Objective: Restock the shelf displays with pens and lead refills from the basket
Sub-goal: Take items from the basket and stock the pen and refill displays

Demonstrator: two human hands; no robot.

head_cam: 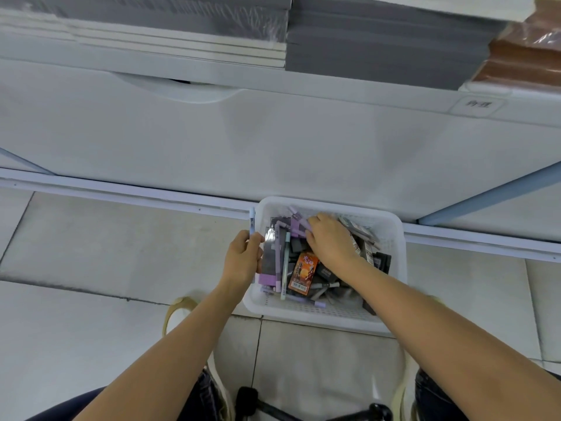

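Below, both arms are stretched down to a white basket (394, 238) on the tiled floor. A pale blue pen (251, 221) is clasped upright in the left hand (243, 259) at the basket's left rim; the right hand (329, 241) is curled among the pens and packets inside, its grasp hidden.

Stationery shop aisle, white display shelf unit (273, 141) with a small label tag (478, 103), shrink-wrapped stacks of grey paper pads (379, 41) on the shelf above, tiled floor (91, 253), white plastic basket (391, 226) of packaged pens (274, 256) and an orange barcoded retail pack (303, 276)
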